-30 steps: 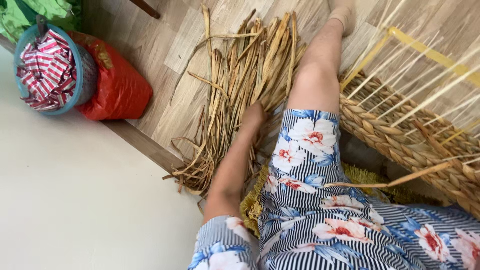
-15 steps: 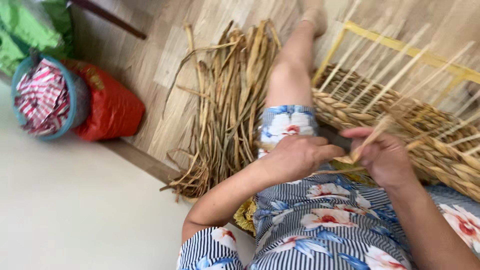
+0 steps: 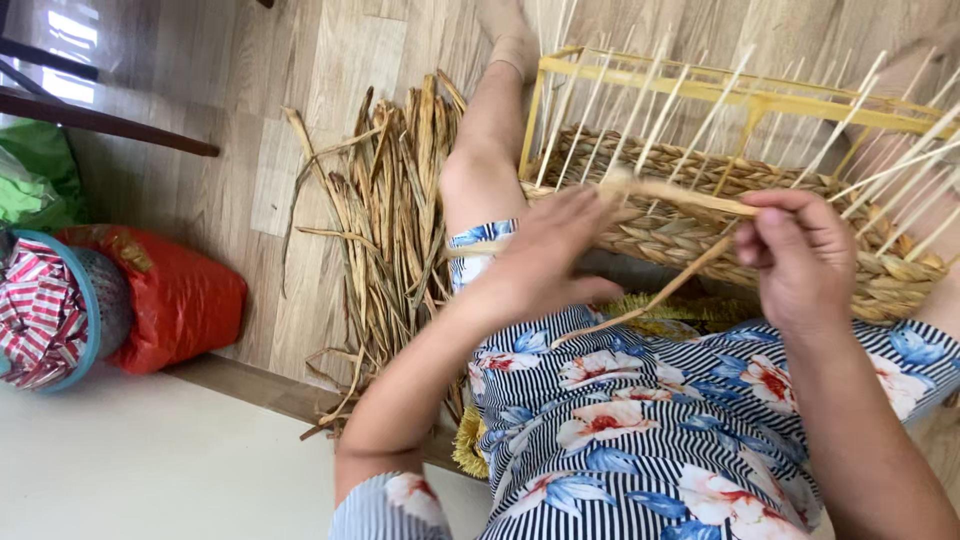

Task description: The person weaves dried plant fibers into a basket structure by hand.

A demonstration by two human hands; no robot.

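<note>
1. Head view: L hand (image 3: 540, 255) at frame centre, fingers (image 3: 575, 215) curled round a pale straw strand (image 3: 690, 200), pressing it vs the woven basket (image 3: 700, 225) wall.
2. R hand (image 3: 795, 265) at 3 o'clock of L, fingers pinched on same strand's far end; the strand's tail hangs toward 7 o'clock.
3. Basket lies on lap under yellow frame (image 3: 720, 90), thin upright stakes (image 3: 640, 100) fanning to 12.
4. Loose straw pile (image 3: 385, 230) on floor (image 3: 300, 120) at 9 o'clock; red bag (image 3: 175, 305) far left.

Dry fibrous straw strands (image 3: 385, 230); rough woven basket (image 3: 700, 225); glossy red plastic bag (image 3: 180, 305); wood-grain floor (image 3: 290, 120).
</note>
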